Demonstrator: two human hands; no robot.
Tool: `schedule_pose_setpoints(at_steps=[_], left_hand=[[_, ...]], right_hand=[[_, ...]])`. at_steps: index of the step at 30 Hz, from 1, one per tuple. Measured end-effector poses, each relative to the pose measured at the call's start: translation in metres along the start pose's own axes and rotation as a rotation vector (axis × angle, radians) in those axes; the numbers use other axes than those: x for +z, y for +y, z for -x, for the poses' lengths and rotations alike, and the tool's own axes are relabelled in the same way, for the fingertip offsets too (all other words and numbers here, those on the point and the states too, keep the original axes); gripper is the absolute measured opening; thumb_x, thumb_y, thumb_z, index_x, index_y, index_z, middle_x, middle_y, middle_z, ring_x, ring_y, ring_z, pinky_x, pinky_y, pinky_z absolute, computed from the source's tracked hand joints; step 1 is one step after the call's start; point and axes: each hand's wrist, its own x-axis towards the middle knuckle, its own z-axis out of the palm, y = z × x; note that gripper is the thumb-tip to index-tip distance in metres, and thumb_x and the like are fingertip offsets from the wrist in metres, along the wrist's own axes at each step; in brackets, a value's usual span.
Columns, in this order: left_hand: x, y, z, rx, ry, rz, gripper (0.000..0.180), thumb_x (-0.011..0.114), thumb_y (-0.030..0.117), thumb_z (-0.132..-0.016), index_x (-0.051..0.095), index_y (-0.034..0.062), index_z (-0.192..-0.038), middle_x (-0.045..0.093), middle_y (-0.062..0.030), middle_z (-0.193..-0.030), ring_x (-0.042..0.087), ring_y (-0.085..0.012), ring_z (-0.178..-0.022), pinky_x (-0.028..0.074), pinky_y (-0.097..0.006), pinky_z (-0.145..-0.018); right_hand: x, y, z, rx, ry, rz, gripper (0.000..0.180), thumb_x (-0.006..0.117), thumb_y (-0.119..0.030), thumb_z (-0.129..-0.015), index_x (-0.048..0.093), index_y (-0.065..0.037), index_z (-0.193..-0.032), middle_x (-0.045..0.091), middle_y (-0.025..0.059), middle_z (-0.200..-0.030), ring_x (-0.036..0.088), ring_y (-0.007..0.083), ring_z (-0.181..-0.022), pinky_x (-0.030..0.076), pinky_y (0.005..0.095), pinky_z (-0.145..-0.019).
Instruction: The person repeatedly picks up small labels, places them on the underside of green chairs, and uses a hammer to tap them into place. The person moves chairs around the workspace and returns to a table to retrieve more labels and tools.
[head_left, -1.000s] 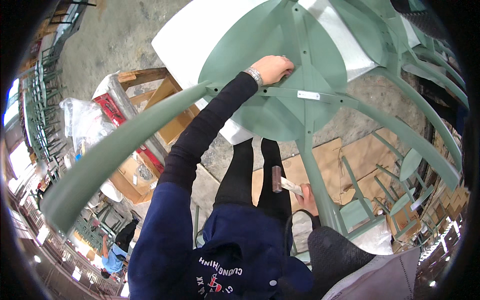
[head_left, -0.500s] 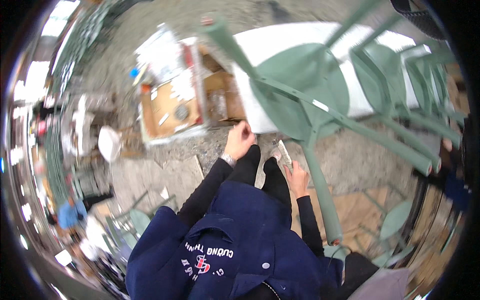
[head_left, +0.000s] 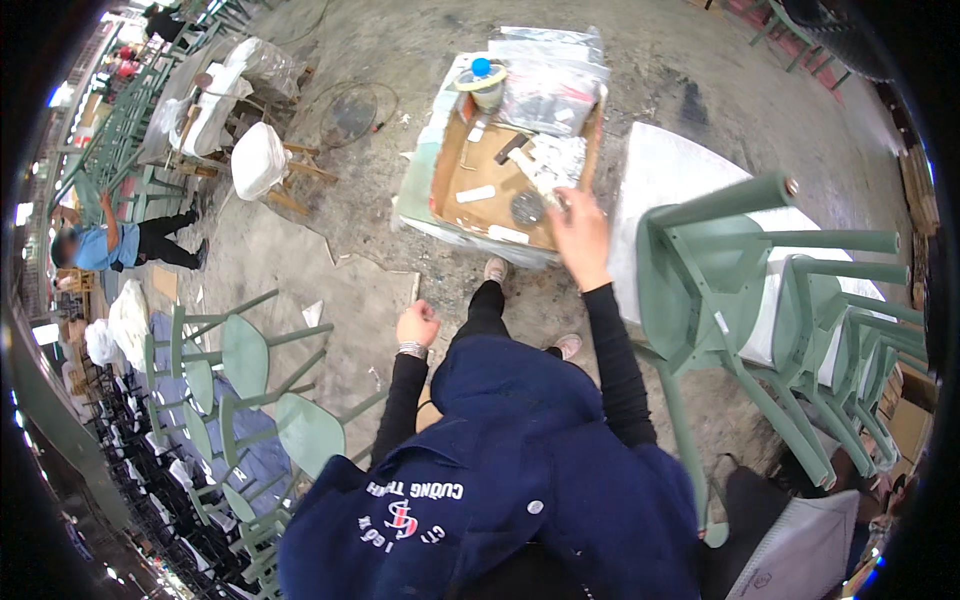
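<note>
Right hand reaches up-frame to the near right edge of the tray, a shallow cardboard box at upper centre of the frame. Fingers extended and loosely spread, tips at a crumpled silvery wrap; whether they pinch it cannot be told. The wrap is shiny, creased, grey-white, its long axis running from upper left to lower right, lower end toward the hand. Tray contents: a dark hammer lying diagonally, a round dark disc, a pale strip near the middle, another pale strip along the near edge. Clear plastic bags heaped over the far right corner; a cup with a blue cap at the far left corner. Tray rests on a pale green-white block on the concrete floor. Left hand hangs at centre-left of the frame, curled into a loose fist, nothing visible in it, wristband below it. Green chairs stacked on their sides at right, legs pointing up-right, over a white sheet. More green chairs at lower left. A person in blue crouches at far left.
</note>
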Motion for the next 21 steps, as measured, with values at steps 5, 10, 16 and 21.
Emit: schedule_pose_setpoints(at_steps=[5,10,16,21], left_hand=[[-0.064,0.065,-0.089,-0.006,0.044,0.491,0.015,0.065,0.005,-0.076,0.061,0.001,-0.09,0.064,-0.0146,-0.087,0.062,-0.0331,-0.081,0.051,-0.038,-0.075],[-0.052,0.144,-0.178,0.554,0.039,0.363,0.01,0.059,0.001,-0.079,0.062,0.0018,-0.089,0.062,-0.0125,-0.084,0.061,-0.0316,-0.081,0.05,-0.039,-0.074],[-0.044,0.149,-0.236,0.699,-0.148,0.197,0.005,0.055,0.004,-0.079,0.059,0.0021,-0.079,0.06,-0.0145,-0.082,0.059,-0.0342,-0.084,0.047,-0.044,-0.074],[-0.095,0.139,-0.239,0.448,-0.011,0.478,0.018,0.055,0.016,-0.09,0.062,0.0001,-0.086,0.059,-0.0174,-0.074,0.058,-0.0356,-0.069,0.045,-0.041,-0.063]], right_hand=[[-0.072,0.008,-0.053,-0.08,1.167,0.37,0.003,0.063,-0.004,-0.082,0.06,-0.004,-0.084,0.057,0.009,-0.082,0.055,0.0229,-0.079,0.041,0.0357,-0.067],[-0.13,0.063,-0.097,-0.193,0.948,0.886,0.021,0.056,0.003,-0.067,0.066,-0.012,-0.077,0.059,0.0068,-0.082,0.055,0.0274,-0.079,0.043,0.039,-0.068],[-0.121,0.023,-0.131,0.035,0.753,0.476,0.015,0.059,-0.002,-0.079,0.067,-0.008,-0.09,0.062,0.0059,-0.085,0.057,0.0218,-0.08,0.046,0.0357,-0.072],[0.021,-0.036,-0.084,0.024,0.12,0.105,0.021,0.063,-0.004,-0.073,0.063,-0.007,-0.094,0.061,0.0095,-0.087,0.059,0.0286,-0.08,0.046,0.0398,-0.07]])
